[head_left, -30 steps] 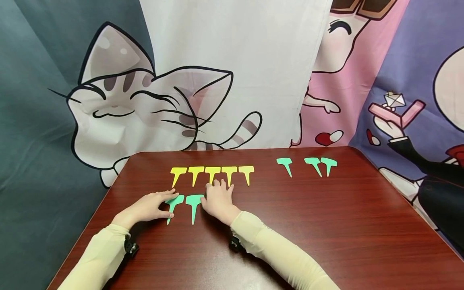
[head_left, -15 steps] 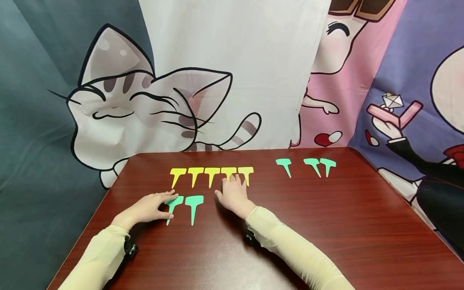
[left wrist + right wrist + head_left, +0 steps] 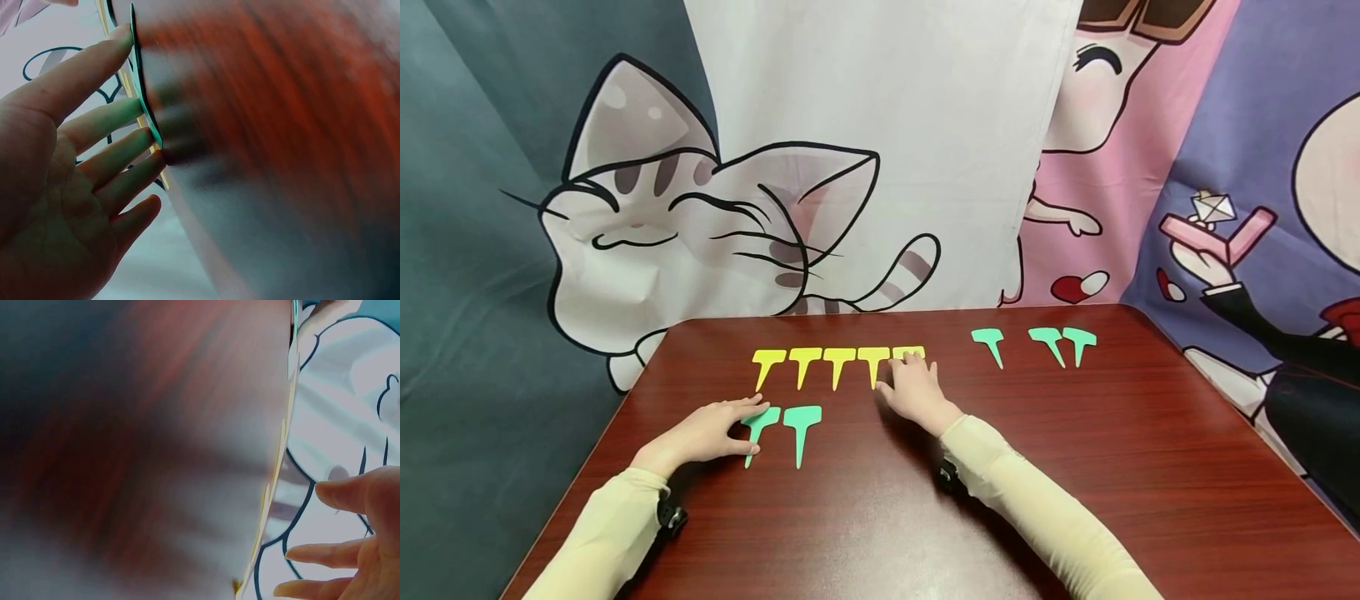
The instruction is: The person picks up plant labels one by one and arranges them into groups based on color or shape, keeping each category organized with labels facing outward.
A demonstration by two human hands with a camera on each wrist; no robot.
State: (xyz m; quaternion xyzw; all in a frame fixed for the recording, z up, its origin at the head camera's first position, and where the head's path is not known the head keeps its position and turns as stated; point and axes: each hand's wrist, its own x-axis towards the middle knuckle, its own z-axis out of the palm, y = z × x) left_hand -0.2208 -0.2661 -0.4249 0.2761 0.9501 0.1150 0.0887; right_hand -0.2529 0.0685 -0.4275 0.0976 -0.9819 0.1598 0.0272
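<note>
My left hand rests on the leftmost green T-shaped plant label, which lies flat on the table. In the left wrist view the fingers stand fairly straight, thumb and fingertips touching different parts of that green label. Beside it lies a second green plant label. My right hand hovers over the rightmost yellow plant label, partly hiding it, with fingers spread and apart. Seen from the right wrist, the right hand holds nothing. Several yellow labels form a row left of it.
Three more green labels lie at the back right: one single, and a close pair, a left one and a right one. A cartoon-print cloth hangs behind the dark red wooden table.
My right hand has moved right along the yellow row, from beside the second green label to the last yellow one. The left hand has stayed on its green label.
</note>
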